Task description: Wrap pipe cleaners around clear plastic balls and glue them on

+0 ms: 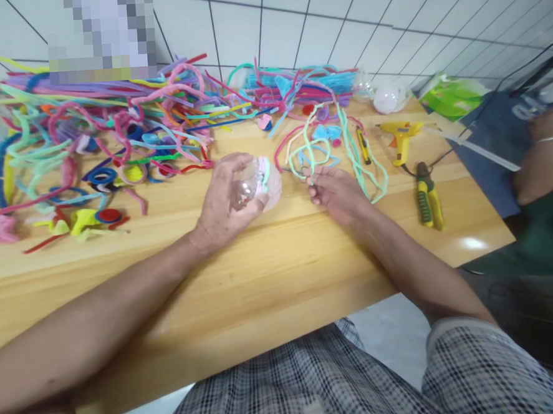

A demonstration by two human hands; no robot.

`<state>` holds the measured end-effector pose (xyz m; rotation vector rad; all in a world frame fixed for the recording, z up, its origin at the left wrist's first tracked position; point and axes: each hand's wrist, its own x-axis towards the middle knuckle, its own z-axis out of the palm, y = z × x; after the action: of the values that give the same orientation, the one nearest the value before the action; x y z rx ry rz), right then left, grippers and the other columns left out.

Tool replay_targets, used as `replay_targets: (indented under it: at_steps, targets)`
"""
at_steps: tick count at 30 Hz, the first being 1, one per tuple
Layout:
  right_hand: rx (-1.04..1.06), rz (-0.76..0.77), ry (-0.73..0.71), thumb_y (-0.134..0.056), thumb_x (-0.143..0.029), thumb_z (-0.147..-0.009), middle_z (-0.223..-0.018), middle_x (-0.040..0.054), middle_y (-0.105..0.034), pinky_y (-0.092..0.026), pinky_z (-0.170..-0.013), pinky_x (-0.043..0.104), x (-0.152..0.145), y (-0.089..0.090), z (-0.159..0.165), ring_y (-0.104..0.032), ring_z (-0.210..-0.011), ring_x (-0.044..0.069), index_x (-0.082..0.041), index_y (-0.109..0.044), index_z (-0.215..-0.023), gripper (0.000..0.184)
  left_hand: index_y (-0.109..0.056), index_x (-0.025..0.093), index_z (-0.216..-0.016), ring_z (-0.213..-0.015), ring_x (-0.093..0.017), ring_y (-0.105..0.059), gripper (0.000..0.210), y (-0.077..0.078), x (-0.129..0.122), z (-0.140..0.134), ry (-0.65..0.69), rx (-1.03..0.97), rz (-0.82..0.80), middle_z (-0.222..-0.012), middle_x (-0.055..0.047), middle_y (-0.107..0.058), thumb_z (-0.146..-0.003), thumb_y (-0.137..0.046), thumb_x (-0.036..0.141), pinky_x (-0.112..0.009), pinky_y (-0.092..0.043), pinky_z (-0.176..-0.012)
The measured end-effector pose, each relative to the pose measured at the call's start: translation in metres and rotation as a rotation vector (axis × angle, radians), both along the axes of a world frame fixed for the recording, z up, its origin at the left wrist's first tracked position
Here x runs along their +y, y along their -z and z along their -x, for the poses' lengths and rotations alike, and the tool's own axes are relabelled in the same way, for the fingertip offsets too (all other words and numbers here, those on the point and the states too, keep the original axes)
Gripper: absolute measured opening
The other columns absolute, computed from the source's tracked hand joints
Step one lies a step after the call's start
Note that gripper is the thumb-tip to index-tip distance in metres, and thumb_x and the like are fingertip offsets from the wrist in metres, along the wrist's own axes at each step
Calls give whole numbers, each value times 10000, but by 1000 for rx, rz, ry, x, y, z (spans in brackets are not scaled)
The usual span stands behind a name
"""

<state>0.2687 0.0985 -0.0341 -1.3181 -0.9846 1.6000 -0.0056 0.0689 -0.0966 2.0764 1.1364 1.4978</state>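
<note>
My left hand (222,198) is wrapped round a clear plastic ball (272,191) above the wooden table. A band of pale green and lilac fuzzy stem crosses the ball's surface. To the right, my right hand (338,191) has thumb and fingers pinched together on a pale green pipe cleaner (312,166), whose gripped end is mostly hidden. Looped mint-green pipe cleaners (346,146) lie just beyond this hand, beside a pink one and some light blue pieces (327,132).
A large tangle of coloured pipe cleaners (126,125) covers the back left. At right lie a yellow utility knife (363,145), a yellow glue gun (400,138) and yellow-green pliers (428,201). Clear balls (389,97) sit near the wall; another person's arm (547,153) is at far right.
</note>
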Motion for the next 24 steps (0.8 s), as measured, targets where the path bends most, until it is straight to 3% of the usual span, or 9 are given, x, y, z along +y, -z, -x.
replay_targets:
  at_steps: [3,9,13,18,24]
  targets:
    - [26,16,6,-923,-220,-634,-764,-52,-692,-415,-519,207,0,-1,0,-574,-626,82,-187,-769,-942,346,-540,311,-1584,-1516,-383,-660,712,-1,0,1,14,24,-1,-1580,-108,-656,-1046,-772,715,-712,-580,-1284]
    - [-80,-5,-51,-896,-208,-621,-659,-69,-634,-408,-485,217,5,-2,-5,-564,-582,99,-212,-747,-869,289,-539,305,-1580,-1538,-384,-651,692,-3,-1,2,-3,48,36,-1592,-111,-655,-1072,-703,744,-719,-575,-1297]
    - [-314,-184,-74,-820,-201,-712,-595,-59,-625,-394,-483,243,15,-3,-20,-526,-524,113,-227,-766,-840,141,-548,317,-1578,-1549,-387,-641,686,-5,-2,2,2,48,66,-1609,-113,-650,-1070,-696,754,-727,-560,-1307]
    - [-460,-401,55,-782,-191,-828,-613,-63,-587,-346,-491,248,35,-4,-46,-478,-518,101,-235,-779,-818,46,-549,326,-1585,-1557,-386,-648,658,-5,-3,3,26,22,36,-1598,-134,-666,-1059,-744,671,-672,-548,-1335]
    - [-328,-307,133,-881,-227,-767,-734,-34,-697,-396,-496,253,51,9,-59,-540,-568,115,-239,-743,-920,207,-542,330,-1585,-1553,-371,-646,653,-3,-2,2,16,30,42,-1598,-141,-663,-1049,-769,625,-635,-543,-1341]
